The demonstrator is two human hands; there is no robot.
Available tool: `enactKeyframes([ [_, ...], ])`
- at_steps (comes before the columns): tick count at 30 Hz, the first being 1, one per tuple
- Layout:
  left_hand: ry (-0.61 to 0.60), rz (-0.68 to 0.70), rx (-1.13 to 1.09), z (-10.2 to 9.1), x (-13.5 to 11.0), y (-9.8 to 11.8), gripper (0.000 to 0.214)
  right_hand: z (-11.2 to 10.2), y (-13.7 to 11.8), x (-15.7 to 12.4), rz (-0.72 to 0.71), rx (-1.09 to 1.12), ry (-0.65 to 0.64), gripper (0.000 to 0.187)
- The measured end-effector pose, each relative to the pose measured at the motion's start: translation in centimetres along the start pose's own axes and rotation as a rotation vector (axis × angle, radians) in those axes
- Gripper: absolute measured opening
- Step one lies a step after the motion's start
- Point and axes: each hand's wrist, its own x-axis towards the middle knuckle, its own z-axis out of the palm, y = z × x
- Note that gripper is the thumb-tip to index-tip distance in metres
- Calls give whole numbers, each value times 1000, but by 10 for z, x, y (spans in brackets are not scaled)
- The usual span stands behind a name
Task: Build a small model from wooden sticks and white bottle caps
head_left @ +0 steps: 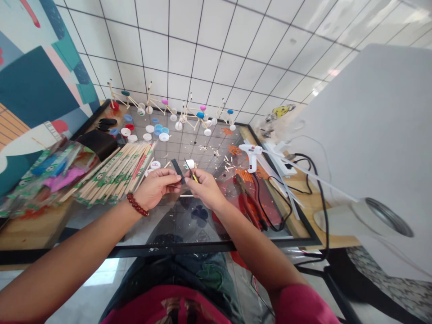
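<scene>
Strip (176,167) (1, blk) pinched in L hand (164,182); R hand (205,188) grips 1 yellow-handled tool (195,177); 1 glue gun (251,156) nearby.

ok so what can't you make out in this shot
Head view:
- yellow-and-black tool: grip mostly covered by the right hand
- black strip: pinched part hidden by the left hand
- printed white cap: lettering too small
- magenta shirt: cut off by the bottom edge

Glossy tabletop (162,231) with caps (164,137), pliers (242,184)
</scene>
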Motion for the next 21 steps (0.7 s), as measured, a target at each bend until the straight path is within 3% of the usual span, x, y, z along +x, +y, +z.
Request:
enactKeyframes([
  [9,-17,-35,16,0,-1,-2,22,-4,3,2,32,-17,67,28],
  [21,58,51,-2,1,0,1,32,-4,3,1,-41,-83,54,29],
])
